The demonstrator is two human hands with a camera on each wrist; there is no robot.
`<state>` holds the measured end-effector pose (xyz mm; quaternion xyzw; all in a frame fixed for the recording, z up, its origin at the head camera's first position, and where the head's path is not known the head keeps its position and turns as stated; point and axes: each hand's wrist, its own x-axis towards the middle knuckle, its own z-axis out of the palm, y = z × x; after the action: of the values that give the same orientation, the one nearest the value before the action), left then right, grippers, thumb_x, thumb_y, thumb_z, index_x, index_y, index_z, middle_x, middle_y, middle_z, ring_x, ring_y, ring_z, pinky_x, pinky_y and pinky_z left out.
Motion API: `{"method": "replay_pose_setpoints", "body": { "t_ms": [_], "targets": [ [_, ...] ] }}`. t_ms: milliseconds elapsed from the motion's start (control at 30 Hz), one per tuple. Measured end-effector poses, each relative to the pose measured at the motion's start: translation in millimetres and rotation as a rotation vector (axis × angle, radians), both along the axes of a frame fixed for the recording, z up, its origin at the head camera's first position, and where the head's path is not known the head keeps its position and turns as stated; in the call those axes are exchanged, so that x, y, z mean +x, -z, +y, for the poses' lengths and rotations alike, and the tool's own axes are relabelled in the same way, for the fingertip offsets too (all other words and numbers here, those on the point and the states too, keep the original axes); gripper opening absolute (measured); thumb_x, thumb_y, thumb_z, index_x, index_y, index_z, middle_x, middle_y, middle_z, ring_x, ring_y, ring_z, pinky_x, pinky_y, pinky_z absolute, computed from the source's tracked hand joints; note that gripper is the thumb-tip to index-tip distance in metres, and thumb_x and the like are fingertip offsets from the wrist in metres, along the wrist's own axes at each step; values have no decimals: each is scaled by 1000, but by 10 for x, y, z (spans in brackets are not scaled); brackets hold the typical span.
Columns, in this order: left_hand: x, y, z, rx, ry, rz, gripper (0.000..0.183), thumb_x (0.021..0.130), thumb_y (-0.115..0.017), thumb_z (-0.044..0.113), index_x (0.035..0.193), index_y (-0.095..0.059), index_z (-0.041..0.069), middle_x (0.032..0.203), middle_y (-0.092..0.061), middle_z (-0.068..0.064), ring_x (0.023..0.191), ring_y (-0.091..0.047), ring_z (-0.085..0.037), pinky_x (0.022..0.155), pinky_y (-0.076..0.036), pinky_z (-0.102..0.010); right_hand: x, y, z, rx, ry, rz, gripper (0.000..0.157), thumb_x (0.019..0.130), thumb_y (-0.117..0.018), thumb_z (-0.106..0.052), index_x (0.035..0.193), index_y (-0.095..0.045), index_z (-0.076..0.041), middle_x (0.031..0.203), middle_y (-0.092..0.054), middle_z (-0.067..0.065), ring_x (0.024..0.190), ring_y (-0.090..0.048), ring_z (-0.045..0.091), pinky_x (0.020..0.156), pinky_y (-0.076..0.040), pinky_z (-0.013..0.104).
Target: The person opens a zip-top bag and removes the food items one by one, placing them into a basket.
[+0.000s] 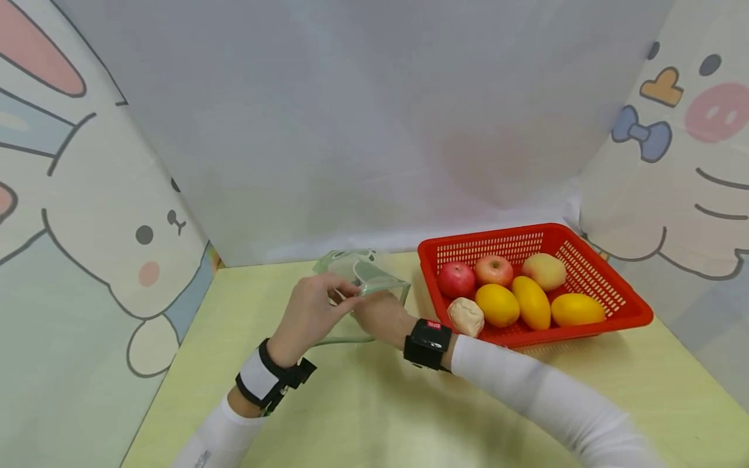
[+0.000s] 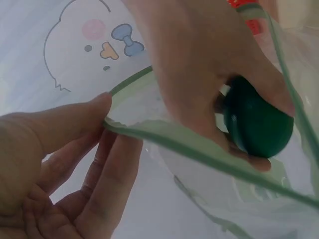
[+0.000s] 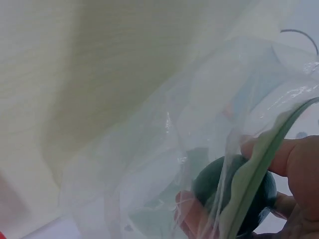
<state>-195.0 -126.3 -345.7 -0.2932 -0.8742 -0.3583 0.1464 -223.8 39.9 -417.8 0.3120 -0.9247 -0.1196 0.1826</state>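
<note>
A clear plastic bag with a pale green rim (image 1: 383,281) is held at the middle of the table. My left hand (image 1: 311,312) pinches the rim between thumb and fingers, and the bag's mouth gapes in the left wrist view. Through that mouth reaches my right hand (image 1: 381,316), its fingers curled round a smooth, dark green, rounded object (image 2: 261,122); its exact kind is unclear. The right wrist view shows this object partly through the clear plastic, with the fingertips around it. In the head view the bag and the hand hide it.
To the right stands a red plastic basket (image 1: 629,312) holding red apples (image 1: 456,280), a pale peach-like fruit (image 1: 544,271), several yellow fruits (image 1: 497,305) and a crumpled cream-coloured ball (image 1: 466,316). Cloth-covered walls with cartoon animals enclose the pale yellow table (image 1: 328,416).
</note>
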Motion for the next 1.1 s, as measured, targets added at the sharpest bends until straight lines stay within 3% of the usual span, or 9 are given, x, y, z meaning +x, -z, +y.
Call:
{"method": "replay_pose_setpoints", "body": {
  "t_ms": [100, 133, 200, 267, 400, 500, 633, 800, 1100],
  "targets": [
    [-7, 53, -38, -3, -20, -34, 8, 87, -86, 11, 94, -83, 9, 88, -82, -4, 70, -73, -16, 61, -55, -22, 140, -37, 110, -354, -47, -270, 42, 95, -81, -24, 131, -67, -8, 116, -72, 9, 99, -67, 23, 92, -63, 32],
    [-11, 70, -48, -6, -24, -45, 8, 87, -86, 12, 94, -83, 9, 88, -82, -4, 70, -73, -15, 62, -56, -23, 201, -63, 149, -414, -50, -334, 48, 94, -82, -23, 136, -64, -8, 126, -70, 12, 106, -68, 27, 97, -63, 39],
    [-13, 98, -68, -13, -33, -63, 8, 88, -85, 12, 95, -83, 9, 89, -82, -4, 70, -72, -15, 62, -56, -23, 324, -110, 244, -446, -70, -409, 54, 93, -82, -21, 141, -61, -10, 139, -63, 16, 116, -67, 32, 102, -61, 46],
    [-17, 128, -83, -24, -43, -72, 7, 88, -85, 11, 95, -83, 9, 89, -82, -4, 70, -72, -15, 62, -56, -23, 431, -154, 353, -432, -116, -412, 55, 93, -82, -22, 142, -60, -11, 143, -59, 18, 116, -68, 32, 99, -62, 43],
    [-20, 173, -101, -31, -59, -88, 6, 89, -84, 10, 94, -83, 8, 87, -81, -4, 68, -71, -14, 62, -56, -23, 602, -287, 631, -444, -183, -446, 51, 93, -82, -24, 139, -64, -15, 139, -59, 15, 101, -70, 23, 91, -64, 32],
    [-21, 195, -108, -34, -71, -102, 6, 88, -85, 10, 93, -83, 8, 86, -81, -4, 66, -70, -12, 62, -56, -23, 657, -442, 887, -464, -167, -490, 51, 93, -82, -27, 140, -65, -17, 139, -59, 13, 99, -69, 20, 90, -64, 31],
    [-12, 213, -123, -34, -89, -120, 6, 87, -85, 9, 93, -83, 9, 86, -81, -2, 66, -69, -10, 62, -55, -23, 576, -629, 1266, -496, -96, -470, 54, 89, -85, -25, 139, -66, -14, 137, -60, 13, 101, -68, 21, 88, -65, 36],
    [2, 223, -131, -36, -98, -141, 6, 89, -85, 11, 94, -82, 9, 87, -81, -2, 66, -67, -8, 62, -54, -23, 322, -750, 1801, -502, 26, -440, 54, 87, -87, -18, 136, -67, -11, 133, -61, 17, 104, -67, 29, 86, -66, 43],
    [8, 218, -112, -31, -109, -145, 7, 89, -85, 12, 94, -83, 8, 87, -81, -2, 66, -68, -8, 61, -54, -23, -123, -669, 2706, -441, 228, -511, 52, 92, -82, -18, 139, -65, -5, 136, -59, 26, 111, -63, 41, 93, -62, 55]
  ]
}}
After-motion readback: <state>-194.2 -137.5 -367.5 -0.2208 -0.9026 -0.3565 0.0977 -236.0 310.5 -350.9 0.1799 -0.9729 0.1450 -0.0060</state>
